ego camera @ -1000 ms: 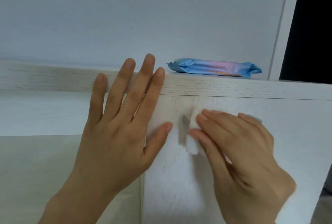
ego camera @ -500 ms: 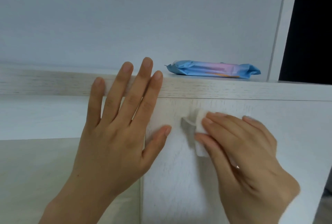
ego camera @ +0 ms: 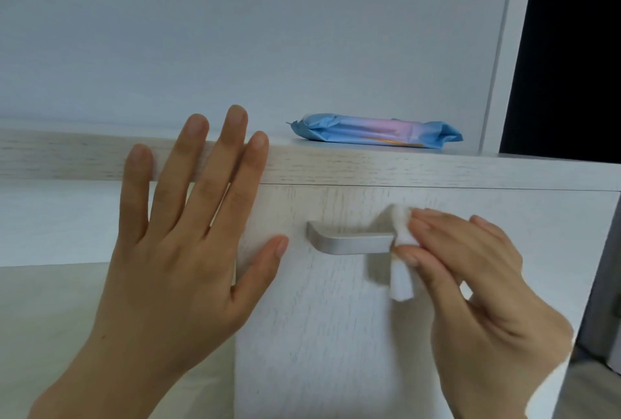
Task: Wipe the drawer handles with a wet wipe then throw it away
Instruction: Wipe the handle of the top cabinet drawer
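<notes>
A brushed-metal bar handle (ego camera: 349, 243) sits on the pale wood drawer front (ego camera: 322, 334). My right hand (ego camera: 477, 291) pinches a folded white wet wipe (ego camera: 401, 240) round the right end of the handle; the wipe's tail hangs below my thumb. The handle's left part is bare and its right end is hidden by the wipe and fingers. My left hand (ego camera: 181, 250) lies flat with straight spread fingers against the drawer's left edge and the cabinet top's front lip.
A blue and pink pack of wipes (ego camera: 376, 131) lies on the cabinet top (ego camera: 437, 166) by the wall. A dark doorway (ego camera: 571, 48) opens at the right. A pale bed surface (ego camera: 40, 317) lies left of the cabinet.
My right hand has slid the wipe rightwards along the handle, from its left end to its right end, which bares the bar. My left hand stayed flat in place.
</notes>
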